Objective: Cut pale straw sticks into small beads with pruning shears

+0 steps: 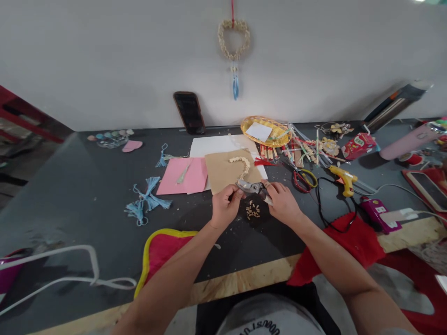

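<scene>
My right hand is closed round the handles of a pair of pruning shears, whose metal jaws point left. At the jaws, my left hand has thumb and fingers pinched together; what they hold is too small to make out. Just beyond the jaws, a curved string of pale little pieces lies on a brown sheet. Below the shears, a small pile of short cut wooden pieces rests on the dark table.
Left are blue tassels and pink paper. Right lie scissors, a yellow glue gun with its cable, and a purple power strip. A wicker basket and a phone stand at the back. A heart ornament hangs above.
</scene>
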Demonstrator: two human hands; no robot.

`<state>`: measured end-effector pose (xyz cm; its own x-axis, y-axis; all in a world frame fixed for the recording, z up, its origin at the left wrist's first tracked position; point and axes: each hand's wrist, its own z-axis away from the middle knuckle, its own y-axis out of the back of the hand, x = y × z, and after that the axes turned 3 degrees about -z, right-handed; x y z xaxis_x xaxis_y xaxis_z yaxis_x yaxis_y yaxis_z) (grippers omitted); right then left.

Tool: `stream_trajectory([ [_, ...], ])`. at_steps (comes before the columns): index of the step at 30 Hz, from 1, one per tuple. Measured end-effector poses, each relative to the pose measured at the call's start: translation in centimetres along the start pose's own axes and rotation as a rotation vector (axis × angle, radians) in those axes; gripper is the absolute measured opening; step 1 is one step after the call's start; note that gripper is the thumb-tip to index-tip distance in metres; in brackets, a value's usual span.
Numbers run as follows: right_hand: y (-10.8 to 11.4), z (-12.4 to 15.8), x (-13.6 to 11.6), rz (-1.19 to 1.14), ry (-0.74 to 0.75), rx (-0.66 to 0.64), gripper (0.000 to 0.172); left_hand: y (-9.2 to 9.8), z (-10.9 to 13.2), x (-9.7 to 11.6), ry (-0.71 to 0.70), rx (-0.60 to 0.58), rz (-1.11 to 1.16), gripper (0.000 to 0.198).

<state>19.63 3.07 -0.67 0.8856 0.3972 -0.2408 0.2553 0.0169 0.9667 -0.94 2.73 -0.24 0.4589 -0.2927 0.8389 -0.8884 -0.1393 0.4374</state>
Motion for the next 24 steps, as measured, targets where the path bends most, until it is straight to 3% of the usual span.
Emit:
stream_trajectory([
  [9,0.08,-0.1,0.84,-0.007,0.068,0.024,0.063,0.17,-0.39,-0.05,0.073,-0.147,0.251,0.032],
  [19,0.22,0.01,0.38,0.013,0.018,-0.048,0.056,-0.07,-0.43,-0.53,0.131,-0.137,0.337,0.035],
  [24,0.12,-0.17,0.93,0.034,0.045,-0.012,0.056,-0.29,-0.48,-0.8,0.206,-0.189,0.448,0.039],
])
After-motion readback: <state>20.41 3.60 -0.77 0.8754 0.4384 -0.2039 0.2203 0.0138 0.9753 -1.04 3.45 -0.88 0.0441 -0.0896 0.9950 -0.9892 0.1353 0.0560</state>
